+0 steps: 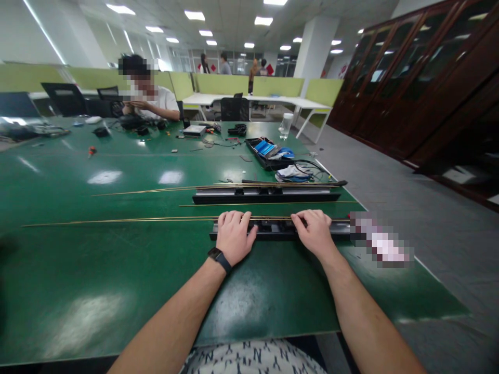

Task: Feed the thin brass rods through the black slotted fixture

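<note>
Two bare hands at a long black rail with thin gold-coloured rods. The slender black channel-shaped rail lies on the glossy green tabletop, near its front edge; a few thin, straight, gold-coloured rods run along its far side and extend well past its left end. The left hand covers the rail towards that end, fingers draped over the rods, thumb apart from them at the near side. The right hand lies further along, thumb and index finger drawn close together at the rods. Because the hands hide the contact, one cannot tell whether either is clamped on rods or rail, or merely rests there.

Principal hazards, as judged: the long unsupported rod ends could swing or bend if the left hand shifts sideways, since both hands lie towards the other end. Uneven downward pressure could tilt the narrow rail or let it skid on the smooth surface. Just beyond, a single loose gold-coloured rod lies before a second long black rail, itself bearing similar rods; a careless forward reach could roll the single rod or tangle the sets.
</note>
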`<state>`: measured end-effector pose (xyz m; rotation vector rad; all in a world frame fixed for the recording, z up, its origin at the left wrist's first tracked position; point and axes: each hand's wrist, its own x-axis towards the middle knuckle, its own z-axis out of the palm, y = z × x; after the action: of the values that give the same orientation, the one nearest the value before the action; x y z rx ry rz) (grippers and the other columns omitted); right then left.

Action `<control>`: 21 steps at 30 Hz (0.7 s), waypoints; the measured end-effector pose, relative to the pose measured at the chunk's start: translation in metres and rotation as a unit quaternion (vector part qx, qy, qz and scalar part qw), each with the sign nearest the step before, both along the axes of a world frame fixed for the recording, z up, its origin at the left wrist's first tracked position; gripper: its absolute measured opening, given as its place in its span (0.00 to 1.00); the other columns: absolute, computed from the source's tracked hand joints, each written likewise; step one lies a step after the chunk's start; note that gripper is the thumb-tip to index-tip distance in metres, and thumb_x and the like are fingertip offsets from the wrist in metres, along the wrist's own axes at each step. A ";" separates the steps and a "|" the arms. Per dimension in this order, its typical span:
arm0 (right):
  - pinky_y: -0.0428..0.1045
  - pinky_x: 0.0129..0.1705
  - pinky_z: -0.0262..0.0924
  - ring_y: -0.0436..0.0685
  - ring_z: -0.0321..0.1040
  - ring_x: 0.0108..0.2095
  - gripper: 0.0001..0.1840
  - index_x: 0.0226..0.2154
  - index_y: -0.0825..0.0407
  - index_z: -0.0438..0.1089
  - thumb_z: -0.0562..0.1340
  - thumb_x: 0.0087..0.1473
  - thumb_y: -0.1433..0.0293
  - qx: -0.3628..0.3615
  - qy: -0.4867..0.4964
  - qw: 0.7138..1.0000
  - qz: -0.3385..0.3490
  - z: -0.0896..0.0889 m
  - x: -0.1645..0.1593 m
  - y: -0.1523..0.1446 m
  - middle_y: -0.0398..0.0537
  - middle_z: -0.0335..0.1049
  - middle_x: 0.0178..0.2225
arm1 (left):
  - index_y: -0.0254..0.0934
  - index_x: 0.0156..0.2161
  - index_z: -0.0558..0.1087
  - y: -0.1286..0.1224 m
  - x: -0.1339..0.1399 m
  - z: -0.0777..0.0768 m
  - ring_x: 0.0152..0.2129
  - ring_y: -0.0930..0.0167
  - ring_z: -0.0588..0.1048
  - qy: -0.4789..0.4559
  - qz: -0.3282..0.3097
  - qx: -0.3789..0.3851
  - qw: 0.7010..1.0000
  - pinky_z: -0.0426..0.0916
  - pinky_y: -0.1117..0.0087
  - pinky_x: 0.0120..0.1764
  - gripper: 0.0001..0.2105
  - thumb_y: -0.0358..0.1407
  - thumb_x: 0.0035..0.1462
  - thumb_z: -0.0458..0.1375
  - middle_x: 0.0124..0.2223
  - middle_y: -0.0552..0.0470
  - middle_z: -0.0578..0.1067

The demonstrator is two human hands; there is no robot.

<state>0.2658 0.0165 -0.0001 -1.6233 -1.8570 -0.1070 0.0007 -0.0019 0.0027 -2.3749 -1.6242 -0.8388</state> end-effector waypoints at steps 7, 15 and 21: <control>0.57 0.47 0.46 0.61 0.63 0.42 0.17 0.30 0.48 0.72 0.56 0.65 0.59 0.008 0.001 1.000 0.010 0.000 0.001 0.001 0.49 0.77 0.34 | 0.40 0.55 0.71 0.000 0.000 0.001 0.49 0.58 0.71 -0.002 0.002 -0.003 1.000 0.58 0.52 0.57 0.17 0.44 0.67 0.54 0.47 0.44 0.77; 0.57 0.47 0.46 0.61 0.64 0.42 0.17 0.29 0.48 0.72 0.57 0.64 0.58 0.017 -0.003 1.000 0.005 -0.003 0.003 0.002 0.49 0.77 0.34 | 0.41 0.55 0.71 -0.001 0.000 0.002 0.49 0.59 0.70 -0.010 0.000 -0.001 1.000 0.58 0.52 0.57 0.17 0.44 0.66 0.55 0.47 0.44 0.76; 0.58 0.47 0.46 0.63 0.65 0.43 0.17 0.30 0.48 0.72 0.57 0.64 0.57 0.013 -0.007 1.000 0.002 -0.005 0.005 0.004 0.49 0.77 0.35 | 0.41 0.55 0.71 -0.001 0.001 0.003 0.49 0.60 0.70 -0.008 0.000 -0.002 1.000 0.59 0.53 0.56 0.17 0.44 0.66 0.54 0.46 0.45 0.76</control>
<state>0.2711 0.0205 -0.0048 -1.6048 -1.8611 -0.1406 0.0013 -0.0028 0.0059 -2.3776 -1.6339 -0.8571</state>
